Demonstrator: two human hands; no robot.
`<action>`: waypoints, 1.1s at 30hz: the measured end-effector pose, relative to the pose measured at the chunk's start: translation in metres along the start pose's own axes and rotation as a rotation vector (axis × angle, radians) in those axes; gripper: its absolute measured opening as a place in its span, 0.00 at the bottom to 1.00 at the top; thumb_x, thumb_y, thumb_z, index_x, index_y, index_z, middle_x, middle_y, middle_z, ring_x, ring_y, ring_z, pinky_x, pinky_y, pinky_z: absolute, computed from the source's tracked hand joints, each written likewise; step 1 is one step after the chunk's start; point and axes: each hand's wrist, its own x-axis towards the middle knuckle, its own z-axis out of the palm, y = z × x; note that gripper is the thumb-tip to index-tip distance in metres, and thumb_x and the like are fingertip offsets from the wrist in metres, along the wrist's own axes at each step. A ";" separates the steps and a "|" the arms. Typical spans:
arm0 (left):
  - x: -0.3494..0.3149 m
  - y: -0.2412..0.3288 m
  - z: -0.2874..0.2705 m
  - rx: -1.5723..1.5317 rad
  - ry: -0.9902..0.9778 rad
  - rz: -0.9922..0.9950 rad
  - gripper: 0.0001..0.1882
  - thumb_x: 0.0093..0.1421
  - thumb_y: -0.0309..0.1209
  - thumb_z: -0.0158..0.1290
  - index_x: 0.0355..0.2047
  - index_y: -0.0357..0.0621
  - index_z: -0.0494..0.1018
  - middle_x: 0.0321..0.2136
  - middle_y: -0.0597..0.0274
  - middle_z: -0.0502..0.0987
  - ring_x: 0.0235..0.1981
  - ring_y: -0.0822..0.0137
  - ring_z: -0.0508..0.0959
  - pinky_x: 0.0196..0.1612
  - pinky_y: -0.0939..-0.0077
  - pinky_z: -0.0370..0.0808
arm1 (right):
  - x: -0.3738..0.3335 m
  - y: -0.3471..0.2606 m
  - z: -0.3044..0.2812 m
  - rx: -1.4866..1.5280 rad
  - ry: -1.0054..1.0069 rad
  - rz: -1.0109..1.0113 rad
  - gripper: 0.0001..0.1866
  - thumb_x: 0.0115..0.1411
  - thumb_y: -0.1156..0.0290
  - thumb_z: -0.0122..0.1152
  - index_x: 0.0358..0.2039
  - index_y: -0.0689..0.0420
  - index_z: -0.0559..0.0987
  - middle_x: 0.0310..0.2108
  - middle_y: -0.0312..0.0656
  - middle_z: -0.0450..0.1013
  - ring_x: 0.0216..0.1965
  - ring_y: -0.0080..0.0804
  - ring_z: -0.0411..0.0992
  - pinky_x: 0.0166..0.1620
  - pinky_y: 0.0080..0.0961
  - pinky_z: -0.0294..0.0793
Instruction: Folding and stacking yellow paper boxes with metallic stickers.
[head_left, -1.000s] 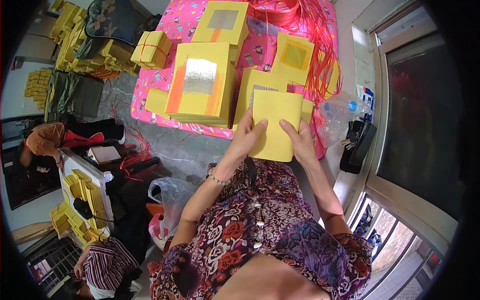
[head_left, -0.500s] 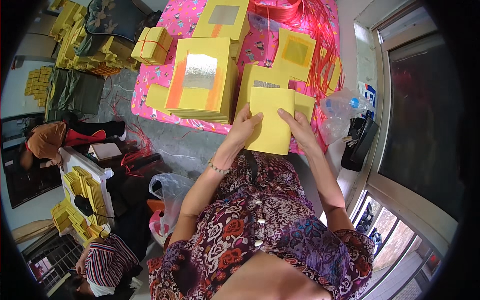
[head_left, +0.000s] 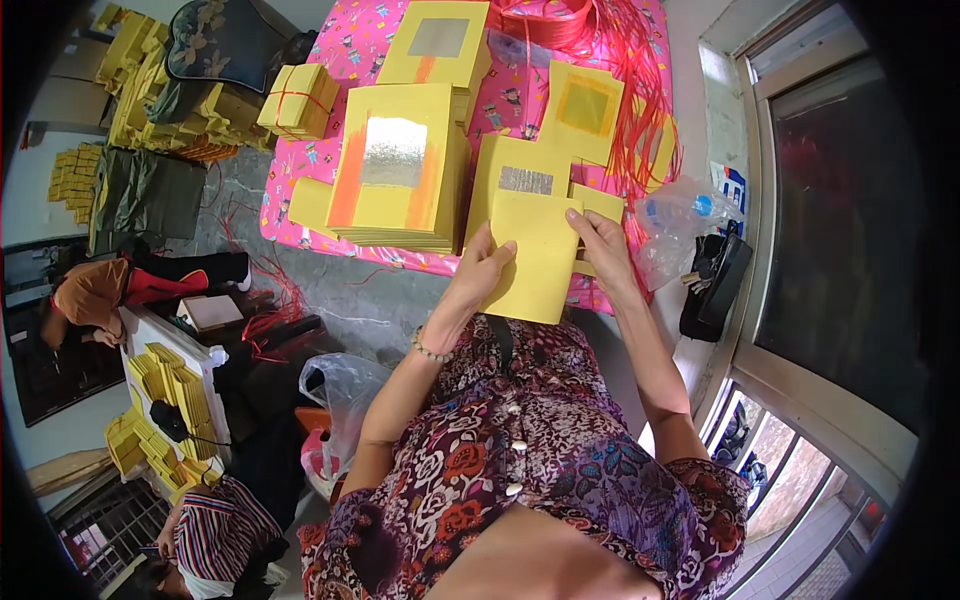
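A piece of yellow paper (head_left: 533,262), with its plain face up, sits between the person's two hands, above the lap. The left hand (head_left: 488,268) pinches its left edge, thumb on top; the fingers behind are hidden from me. The right hand (head_left: 606,250) nips the upper right corner, thumb laid over the edge, and I can't tell how the fingers beneath it lie.

Just beyond the hands there's a yellow sheet with a silver patch (head_left: 525,180), and past the right hand's fingertips another with an orange-bordered square (head_left: 585,105). Ahead and left of the left hand rises a thick yellow stack (head_left: 393,155), with a second stack (head_left: 435,45) behind it and a string-tied bundle (head_left: 298,100) farther left. All of these lie on a pink patterned cover (head_left: 508,105). Ahead of the right hand trail red strands (head_left: 640,95); to its right is crumpled clear plastic (head_left: 672,228). Well off to the left hand's side, a person in a striped top (head_left: 225,535) bends forward.
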 end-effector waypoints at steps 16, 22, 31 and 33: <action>0.005 -0.005 -0.008 0.098 0.005 0.181 0.18 0.63 0.23 0.43 0.54 0.36 0.59 0.49 0.58 0.70 0.50 0.70 0.70 0.53 0.75 0.66 | -0.015 -0.002 -0.003 -0.100 -0.239 -0.001 0.13 0.60 0.71 0.58 0.41 0.67 0.77 0.36 0.38 0.76 0.36 0.18 0.72 0.41 0.16 0.72; 0.004 0.000 -0.005 0.112 0.021 0.218 0.18 0.63 0.23 0.43 0.54 0.37 0.59 0.48 0.57 0.70 0.49 0.71 0.70 0.51 0.76 0.67 | -0.017 0.000 -0.004 -0.116 -0.288 -0.033 0.14 0.60 0.69 0.59 0.42 0.67 0.77 0.35 0.39 0.76 0.36 0.18 0.72 0.40 0.16 0.72; 0.014 0.002 -0.006 0.004 0.013 0.198 0.19 0.63 0.23 0.43 0.54 0.35 0.58 0.48 0.57 0.70 0.50 0.69 0.68 0.52 0.75 0.65 | -0.014 0.006 -0.004 -0.158 -0.327 -0.041 0.15 0.60 0.68 0.59 0.42 0.66 0.78 0.33 0.37 0.77 0.33 0.17 0.72 0.37 0.17 0.72; 0.017 0.001 -0.008 0.051 0.034 0.227 0.18 0.63 0.24 0.44 0.53 0.36 0.60 0.48 0.57 0.71 0.49 0.70 0.70 0.52 0.74 0.67 | -0.012 0.008 -0.006 -0.203 -0.333 -0.019 0.15 0.60 0.68 0.59 0.42 0.66 0.78 0.33 0.37 0.77 0.33 0.17 0.72 0.37 0.17 0.72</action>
